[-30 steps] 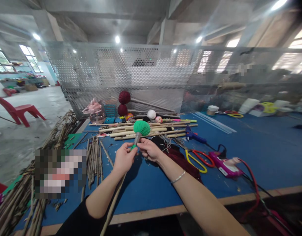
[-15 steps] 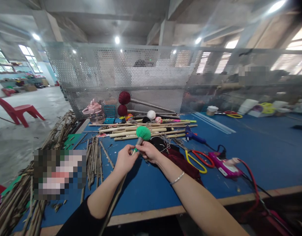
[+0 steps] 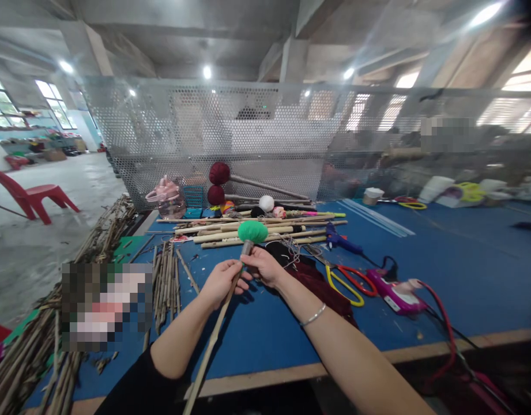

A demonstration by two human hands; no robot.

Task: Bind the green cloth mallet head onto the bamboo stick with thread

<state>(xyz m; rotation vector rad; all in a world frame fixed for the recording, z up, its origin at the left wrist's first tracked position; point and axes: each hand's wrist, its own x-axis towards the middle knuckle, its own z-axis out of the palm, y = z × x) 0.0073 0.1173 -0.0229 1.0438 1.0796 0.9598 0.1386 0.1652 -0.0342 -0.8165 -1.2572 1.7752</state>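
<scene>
A mallet with a green head [image 3: 252, 231] tilts over the table, its neck wrapped in something grey and its stick [image 3: 212, 339] running down toward me past the table's front edge. My right hand [image 3: 265, 267] pinches it at the neck, just under the head. Lower down, my left hand [image 3: 224, 282] has its thumb and fingers around the stick, some fingertips showing on the right side. Dark red cloth [image 3: 319, 282] lies just right of my right hand, with loose grey cord [image 3: 294, 252] near it.
Light sticks [image 3: 230, 235] lie behind the mallet, near dark red mallet heads [image 3: 219, 173]. Brown twigs [image 3: 162, 285] lie at left. On the right are scissors [image 3: 345, 285], a blue glue gun [image 3: 343, 241] and a purple power strip [image 3: 395, 293] with a red cable. A perforated screen [image 3: 265, 135] stands behind.
The green mallet has turned and its stick now shows lighter, swung slightly to the right at its lower end. My left hand's fingers have loosened and shifted around the stick; my right hand stays at the neck.
</scene>
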